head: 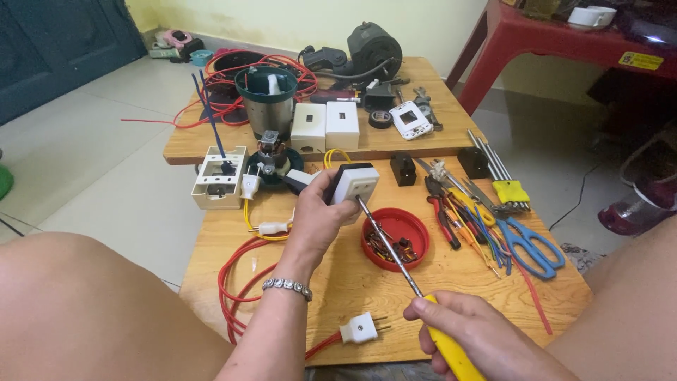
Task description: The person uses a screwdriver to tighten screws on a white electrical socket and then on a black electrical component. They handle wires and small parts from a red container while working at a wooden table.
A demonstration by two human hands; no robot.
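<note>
My left hand (315, 219) holds a white and black switch box (352, 185) up above the low wooden table (352, 282). My right hand (472, 331) grips the yellow handle of a long screwdriver (395, 257). The screwdriver's metal tip touches the face of the box. Under the shaft sits a red lid (416, 229) filled with small screws. A yellow wire (336, 153) loops out behind the box. A silver bracelet (287, 286) circles my left wrist.
Red cable (236, 289) with a white plug (361, 328) lies at the near edge. Blue scissors (529, 243), pliers and screwdrivers lie at right. A blender base (268, 106), white boxes (326, 125), an empty wall box (218, 176) and a motor (372, 48) stand behind. My bare knees flank the table.
</note>
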